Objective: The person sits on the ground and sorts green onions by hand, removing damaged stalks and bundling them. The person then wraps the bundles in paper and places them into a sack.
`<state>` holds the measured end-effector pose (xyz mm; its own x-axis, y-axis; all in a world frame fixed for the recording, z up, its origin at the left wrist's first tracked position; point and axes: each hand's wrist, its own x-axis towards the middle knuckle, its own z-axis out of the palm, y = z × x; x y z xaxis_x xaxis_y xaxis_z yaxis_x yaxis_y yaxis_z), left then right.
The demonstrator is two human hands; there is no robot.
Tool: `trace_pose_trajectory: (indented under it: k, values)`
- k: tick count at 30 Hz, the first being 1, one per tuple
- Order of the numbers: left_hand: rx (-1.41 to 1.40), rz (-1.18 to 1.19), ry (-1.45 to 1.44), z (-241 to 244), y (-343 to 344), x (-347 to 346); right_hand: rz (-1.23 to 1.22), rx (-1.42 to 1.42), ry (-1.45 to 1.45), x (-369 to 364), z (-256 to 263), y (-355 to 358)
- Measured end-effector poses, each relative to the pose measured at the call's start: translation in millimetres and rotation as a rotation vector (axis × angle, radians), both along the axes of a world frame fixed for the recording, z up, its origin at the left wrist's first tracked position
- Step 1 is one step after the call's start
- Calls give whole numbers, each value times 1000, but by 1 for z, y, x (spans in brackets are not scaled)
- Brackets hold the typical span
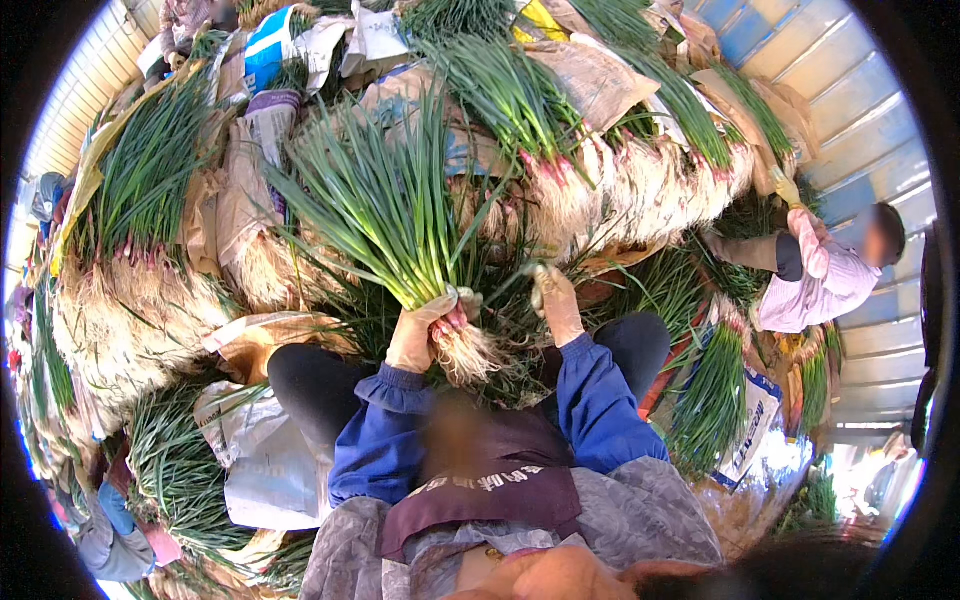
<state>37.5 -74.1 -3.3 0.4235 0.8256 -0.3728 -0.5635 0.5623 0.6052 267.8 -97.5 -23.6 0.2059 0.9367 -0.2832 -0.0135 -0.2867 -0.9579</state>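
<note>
My left hand (421,327), in a pale glove, is wrapped around the lower stems of a bunch of green-leaved allium plants (405,217). Their leaves fan up and away from me, while the reddish bases and pale stringy roots (466,351) hang below my grip. To the right of the bunch is my right hand (556,301), also gloved, its fingers curled. A thin, blurred strand (508,286), apparently a leaf, runs between its fingertips and the bunch. Loose green leaves and root scraps (517,330) lie beneath both hands, between my knees.
Ahead, stacked bunches with roots facing me (570,195) rest among brown paper sacks (592,82). More bunches lie at left (150,172) and right (712,382). A white sack (274,480) is beside my left knee. At right sits a person (817,277) near a corrugated wall (847,127).
</note>
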Motion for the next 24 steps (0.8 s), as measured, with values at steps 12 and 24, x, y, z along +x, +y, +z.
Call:
trace_pose_trajectory:
  k: [12, 24]
  values:
    - [140, -60, 128, 28, -16, -11, 260, 199, -1033, -48, -11, 50]
    - [7, -39, -174, -6, 44, -2, -56, 154, -1372, 80, 50, 152]
